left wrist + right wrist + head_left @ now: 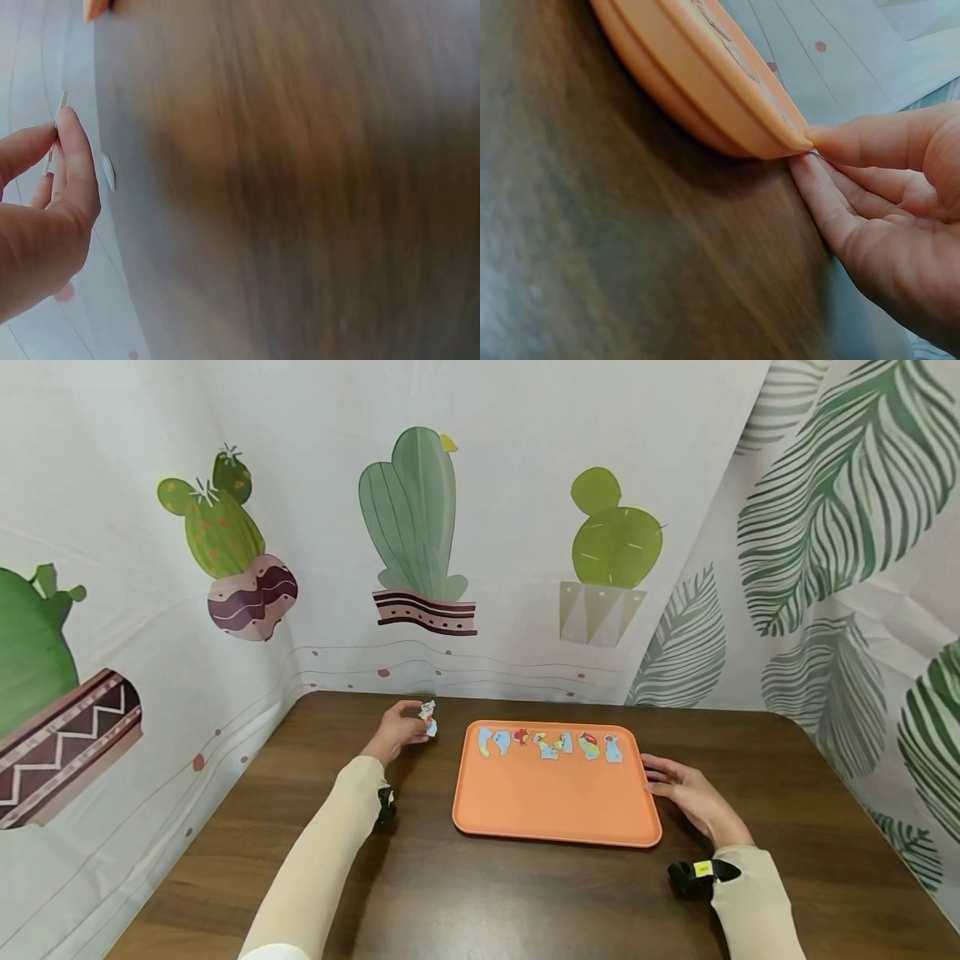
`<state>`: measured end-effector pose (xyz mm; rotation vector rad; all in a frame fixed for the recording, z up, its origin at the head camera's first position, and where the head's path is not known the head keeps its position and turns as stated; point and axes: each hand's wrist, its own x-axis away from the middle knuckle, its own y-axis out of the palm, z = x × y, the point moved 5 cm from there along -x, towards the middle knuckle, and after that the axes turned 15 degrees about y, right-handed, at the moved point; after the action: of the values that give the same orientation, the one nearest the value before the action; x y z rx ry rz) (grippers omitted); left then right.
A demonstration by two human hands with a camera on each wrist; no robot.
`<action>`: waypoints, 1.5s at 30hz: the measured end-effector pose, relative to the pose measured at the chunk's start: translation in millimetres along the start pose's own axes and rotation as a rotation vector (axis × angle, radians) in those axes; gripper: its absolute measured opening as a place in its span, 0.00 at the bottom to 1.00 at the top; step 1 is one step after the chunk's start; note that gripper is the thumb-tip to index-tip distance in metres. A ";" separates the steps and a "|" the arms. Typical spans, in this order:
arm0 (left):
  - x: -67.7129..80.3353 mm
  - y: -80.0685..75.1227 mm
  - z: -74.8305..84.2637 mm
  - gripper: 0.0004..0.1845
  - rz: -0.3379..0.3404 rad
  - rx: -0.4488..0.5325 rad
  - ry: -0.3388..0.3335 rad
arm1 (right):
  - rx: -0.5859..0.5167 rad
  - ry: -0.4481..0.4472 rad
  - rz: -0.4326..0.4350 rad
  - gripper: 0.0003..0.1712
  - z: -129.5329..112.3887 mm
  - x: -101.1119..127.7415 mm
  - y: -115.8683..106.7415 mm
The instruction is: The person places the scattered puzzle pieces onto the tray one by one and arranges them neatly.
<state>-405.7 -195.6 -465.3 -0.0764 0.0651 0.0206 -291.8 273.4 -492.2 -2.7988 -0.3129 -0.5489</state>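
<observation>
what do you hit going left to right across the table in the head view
Left hand pinching a small flat colourful puzzle piece → orange plastic tray with a row of colourful pieces along its far edge → right hand touching the tray's right rim, all on the dark brown wooden table.

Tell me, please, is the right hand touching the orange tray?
Touching. The right wrist view shows the right hand with its fingertips pressed against the rim of the orange tray.
</observation>
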 end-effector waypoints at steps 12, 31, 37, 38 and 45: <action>14.2 42.1 15.7 0.27 0.019 0.151 -0.031 | 0.003 0.007 0.012 0.36 1.4 -0.4 -0.5; 43.3 162.9 45.6 0.23 -0.118 0.223 -0.033 | 0.007 0.011 0.014 0.36 0.6 -0.6 -0.6; 55.1 202.7 51.8 0.18 -0.156 0.226 -0.052 | 0.004 0.013 0.017 0.36 -0.6 -0.7 -0.3; 57.3 209.0 51.9 0.18 -0.163 0.217 -0.054 | 0.003 0.012 0.018 0.36 -0.6 -0.8 -0.3; 71.7 249.3 39.8 0.13 -0.152 0.181 -0.080 | 0.001 0.005 0.012 0.36 0.1 -1.1 -0.3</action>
<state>-337.4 57.3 -449.2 0.1001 -0.0191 -0.1342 -292.8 273.6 -492.7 -2.7965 -0.2943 -0.5530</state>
